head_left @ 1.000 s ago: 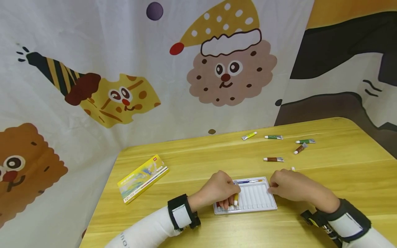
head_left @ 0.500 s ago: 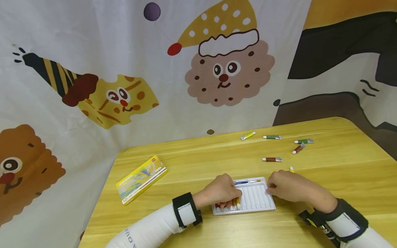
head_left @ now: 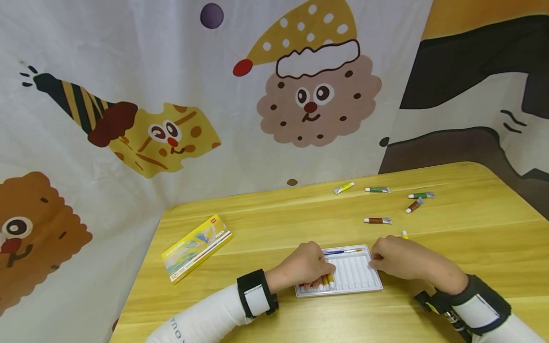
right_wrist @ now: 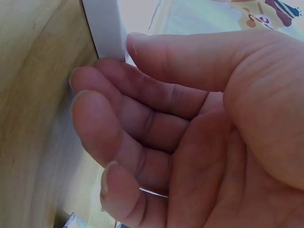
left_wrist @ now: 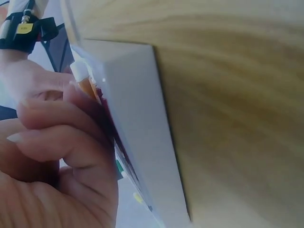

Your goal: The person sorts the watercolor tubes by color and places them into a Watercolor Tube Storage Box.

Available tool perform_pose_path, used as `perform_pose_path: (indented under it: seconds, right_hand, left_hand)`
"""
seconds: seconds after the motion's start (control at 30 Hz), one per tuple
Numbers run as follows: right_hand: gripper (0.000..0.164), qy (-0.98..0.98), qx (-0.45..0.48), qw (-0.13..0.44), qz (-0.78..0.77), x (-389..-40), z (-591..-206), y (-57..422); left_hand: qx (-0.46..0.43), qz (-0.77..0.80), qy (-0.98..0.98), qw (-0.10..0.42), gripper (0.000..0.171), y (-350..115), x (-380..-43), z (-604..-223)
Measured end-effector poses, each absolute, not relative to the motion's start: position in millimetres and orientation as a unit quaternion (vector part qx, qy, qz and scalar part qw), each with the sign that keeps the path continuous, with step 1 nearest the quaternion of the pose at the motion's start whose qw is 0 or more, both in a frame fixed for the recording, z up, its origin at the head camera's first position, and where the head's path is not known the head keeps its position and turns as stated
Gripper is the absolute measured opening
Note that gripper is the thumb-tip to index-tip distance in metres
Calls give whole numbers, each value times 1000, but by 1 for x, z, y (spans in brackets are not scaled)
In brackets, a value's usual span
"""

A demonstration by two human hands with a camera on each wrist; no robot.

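Note:
A white plastic tray [head_left: 353, 287] with narrow slots lies on the table. Several paint tubes with white caps fill its left slots, partly hidden under my left hand [head_left: 305, 263]. That hand's fingers are curled over an ochre-yellow paint tube [head_left: 330, 278] lying in a slot; the exact fingertip contact is hidden. In the left wrist view an orange-yellow tube [left_wrist: 88, 89] shows beyond the curled fingers, above the tray's side wall [left_wrist: 137, 109]. My right hand [head_left: 396, 257] holds the tray's right edge between thumb and index finger, its other fingers curled loosely in the right wrist view.
A paintbrush [head_left: 343, 251] lies along the tray's back. Behind are a yellow tube [head_left: 344, 188], green tubes [head_left: 378, 190] [head_left: 421, 195] and brown tubes [head_left: 414, 206] [head_left: 378, 220]. Another tube [head_left: 405, 234] is mostly hidden behind my right hand. A yellow box [head_left: 197, 249] lies at left.
The yellow tube under my left hand has gone from raised to lying in its slot, and the hand has shifted slightly right. My right hand stays at the tray's edge.

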State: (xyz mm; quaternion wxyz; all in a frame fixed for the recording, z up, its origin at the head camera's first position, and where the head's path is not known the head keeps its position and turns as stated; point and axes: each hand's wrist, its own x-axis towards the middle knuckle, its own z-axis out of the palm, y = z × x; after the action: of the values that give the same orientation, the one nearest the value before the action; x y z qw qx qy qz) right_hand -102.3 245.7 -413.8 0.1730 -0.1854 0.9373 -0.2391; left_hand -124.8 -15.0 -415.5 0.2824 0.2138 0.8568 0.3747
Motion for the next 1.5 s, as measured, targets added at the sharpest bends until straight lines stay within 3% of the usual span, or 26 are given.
perform_pose_path:
  seconds: [0.23,0.57,1.3,1.5]
  right_hand:
    - [28,937,-185,176,-240,-103,-413,247]
    - [27,937,-186,178,-237,-104,-414,248]
    - [27,936,-188,182,-238,-105,-414,247]
    - [27,933,-190,183,-246,-105,-416,248]
  left_hand:
    - [227,371,862,262,46,-19,-123,-417]
    - [233,347,865,277,42,-22,-115,-410]
    - [218,350,872,262,48,-17,-115,-411]
    - [233,361,867,253,42,-24,-119,-415]
